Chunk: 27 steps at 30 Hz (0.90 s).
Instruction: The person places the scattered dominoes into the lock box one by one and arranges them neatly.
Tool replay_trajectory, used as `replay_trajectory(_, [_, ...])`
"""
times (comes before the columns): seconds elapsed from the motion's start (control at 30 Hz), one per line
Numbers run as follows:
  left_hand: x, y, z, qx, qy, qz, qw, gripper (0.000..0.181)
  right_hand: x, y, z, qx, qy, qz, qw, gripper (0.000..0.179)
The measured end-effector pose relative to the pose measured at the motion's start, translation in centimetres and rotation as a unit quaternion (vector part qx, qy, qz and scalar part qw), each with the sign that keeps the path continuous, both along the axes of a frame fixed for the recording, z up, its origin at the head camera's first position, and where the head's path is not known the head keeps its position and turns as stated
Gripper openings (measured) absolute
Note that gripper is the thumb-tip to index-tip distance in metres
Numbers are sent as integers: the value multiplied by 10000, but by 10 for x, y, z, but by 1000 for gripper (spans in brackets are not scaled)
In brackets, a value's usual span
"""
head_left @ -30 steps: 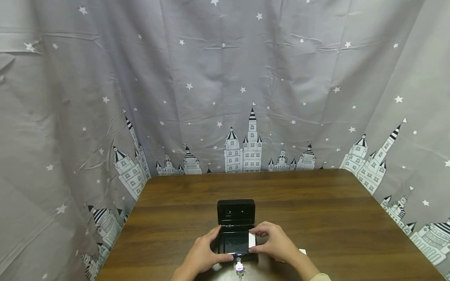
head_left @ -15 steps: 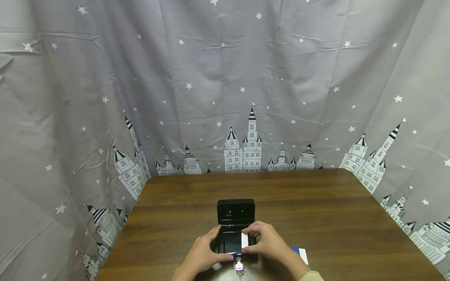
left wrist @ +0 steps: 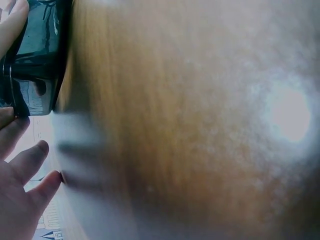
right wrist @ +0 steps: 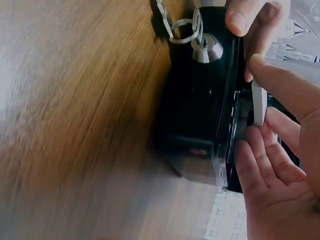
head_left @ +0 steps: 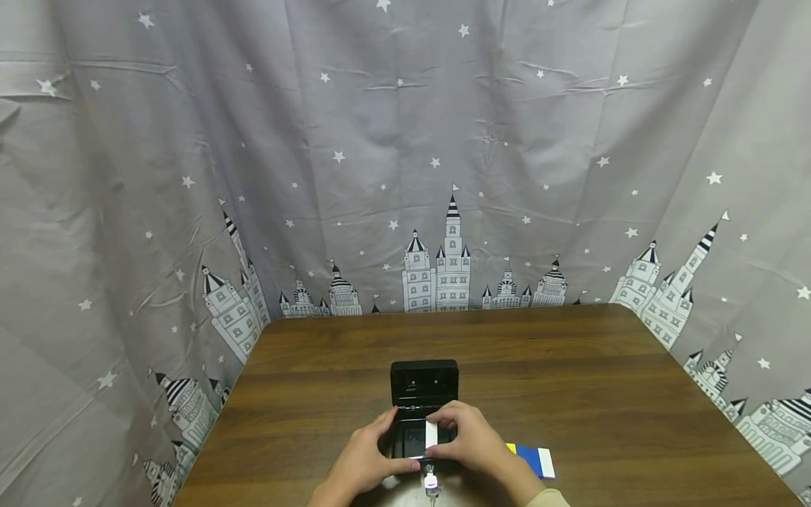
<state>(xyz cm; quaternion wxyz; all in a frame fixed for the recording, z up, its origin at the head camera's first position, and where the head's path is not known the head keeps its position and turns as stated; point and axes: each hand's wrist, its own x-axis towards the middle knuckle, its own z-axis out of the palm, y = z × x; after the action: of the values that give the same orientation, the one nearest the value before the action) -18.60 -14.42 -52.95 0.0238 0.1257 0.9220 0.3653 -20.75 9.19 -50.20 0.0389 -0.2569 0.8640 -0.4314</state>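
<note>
1. While our right grip (head_left: pixel 472 440) pinches the white block (head_left: pixel 431 434) between thumb and fingertips, parted only by the block itself, we hold it over the open black box (head_left: pixel 415 442), just left of that grip's palm.
2. Our left grip (head_left: pixel 362 451) spans the box's near side to it, thumb in front, fingers behind; we should brace firmly there, so nothing slides on the bench (head_left: pixel 570 373).
3. We cannot tell whether the block touches the box's floor, so any lowering should probably be slow and level, releasing only once it sits.
4. Beyond both grips the lid (head_left: pixel 424 374) stands raised; nearer us, between them, keys (right wrist: pixel 186 32) hang from the lock (right wrist: pixel 207 49). We should avoid bumping either.
5. Right of our right grip, beside the forearm, lie coloured pieces (head_left: pixel 529 459); we should clear them.
</note>
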Motion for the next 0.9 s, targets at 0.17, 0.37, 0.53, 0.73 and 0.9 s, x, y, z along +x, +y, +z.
replay_trajectory(0.17, [1,0,1,-4,-83,10,10000,109,1,-7,-1,152,32,-82,9998,43])
replay_trajectory(0.37, [4,0,3,17,36,-59,10000,108,1,-15,-3,185,-19,-61,9998,45])
replay_trajectory(0.53, [5,0,4,35,172,-93,9998,108,1,-20,-5,223,-54,-36,9997,44])
replay_trajectory(0.73, [5,0,2,77,33,-121,9999,108,0,-27,-5,190,3,25,9998,45])
replay_trajectory(0.9, [3,-1,1,140,146,-110,9997,109,0,-34,-2,226,48,40,9997,43])
